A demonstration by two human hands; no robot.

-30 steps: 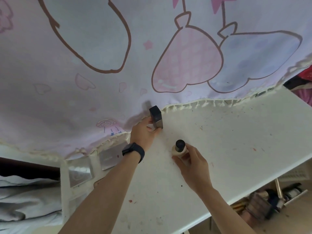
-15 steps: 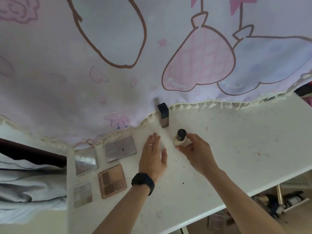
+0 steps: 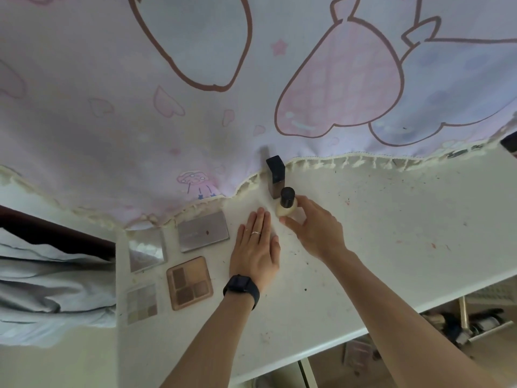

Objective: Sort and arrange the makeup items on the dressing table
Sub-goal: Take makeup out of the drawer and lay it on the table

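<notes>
Here, right-hand grip (image 3: 313, 229) holds capped bottle (image 3: 286, 208), writing unreadable.

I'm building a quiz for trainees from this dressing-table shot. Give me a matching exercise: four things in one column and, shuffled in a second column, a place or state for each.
Column 1
1. left hand
2. right hand
3. square dark bottle
4. brown palette

Column 2
a. stands upright at the curtain fringe
b. grips the round black-capped bottle
c. lies flat, left of the watch
d. rests palm down, fingers straight, on the table

Pairs: 1-d, 2-b, 3-a, 4-c
</notes>
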